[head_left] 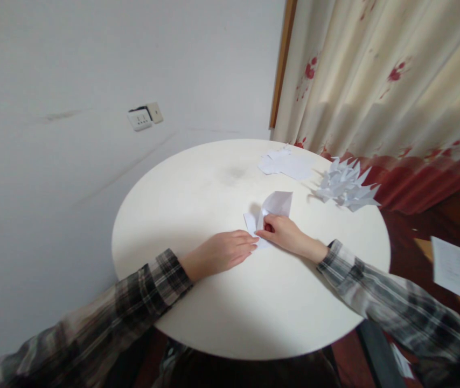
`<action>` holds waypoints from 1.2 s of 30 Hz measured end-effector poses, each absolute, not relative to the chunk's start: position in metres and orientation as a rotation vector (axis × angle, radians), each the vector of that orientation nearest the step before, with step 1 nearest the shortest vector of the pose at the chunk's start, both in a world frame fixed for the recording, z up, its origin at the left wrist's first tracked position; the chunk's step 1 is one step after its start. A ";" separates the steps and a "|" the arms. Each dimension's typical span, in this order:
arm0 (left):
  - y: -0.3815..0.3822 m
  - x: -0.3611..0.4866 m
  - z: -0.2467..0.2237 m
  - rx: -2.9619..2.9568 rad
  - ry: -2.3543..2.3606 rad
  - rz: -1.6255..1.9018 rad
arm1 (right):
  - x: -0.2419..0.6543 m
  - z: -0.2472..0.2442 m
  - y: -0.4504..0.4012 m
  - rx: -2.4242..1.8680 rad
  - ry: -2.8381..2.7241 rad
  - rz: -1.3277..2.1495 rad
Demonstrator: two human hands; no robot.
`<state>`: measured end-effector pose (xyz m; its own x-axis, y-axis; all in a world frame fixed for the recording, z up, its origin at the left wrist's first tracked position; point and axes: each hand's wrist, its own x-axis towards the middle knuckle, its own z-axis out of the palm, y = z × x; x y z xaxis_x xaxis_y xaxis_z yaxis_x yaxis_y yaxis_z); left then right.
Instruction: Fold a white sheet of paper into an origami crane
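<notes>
A partly folded sheet of white paper [279,202] lies near the middle of the round white table, one flap raised and curving up. My right hand [280,231] has its fingers curled on the paper, thumb and forefinger pinching it low by the fold. Flat on the table, my left hand [225,252] stretches its fingers out so that their tips rest on the paper's lower left edge. The fingertips of both hands nearly meet there. Part of the paper is hidden under the hands.
Loose white paper pieces [284,163] lie at the table's back. Several folded white paper shapes with pointed tips [347,184] are heaped at the right edge. A wall with a socket [139,119] stands behind, and a curtain [375,81] hangs at the right.
</notes>
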<state>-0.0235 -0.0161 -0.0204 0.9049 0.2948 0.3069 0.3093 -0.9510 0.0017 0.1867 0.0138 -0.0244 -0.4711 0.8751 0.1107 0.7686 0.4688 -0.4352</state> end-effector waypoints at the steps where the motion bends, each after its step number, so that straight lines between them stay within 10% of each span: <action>1: -0.016 -0.023 -0.020 -3.000 -0.445 -0.445 | 0.187 -0.025 0.014 -1.389 -2.405 0.464; 36: -0.024 -0.023 -0.014 -3.193 -0.795 -0.523 | 0.190 -0.024 0.018 -1.368 -2.415 0.484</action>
<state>-0.0226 -0.0244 -0.0139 0.8382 0.4831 0.2532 0.4238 -0.8691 0.2552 0.1899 0.0177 -0.0239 -0.4890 0.8653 0.1103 0.7559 0.4834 -0.4416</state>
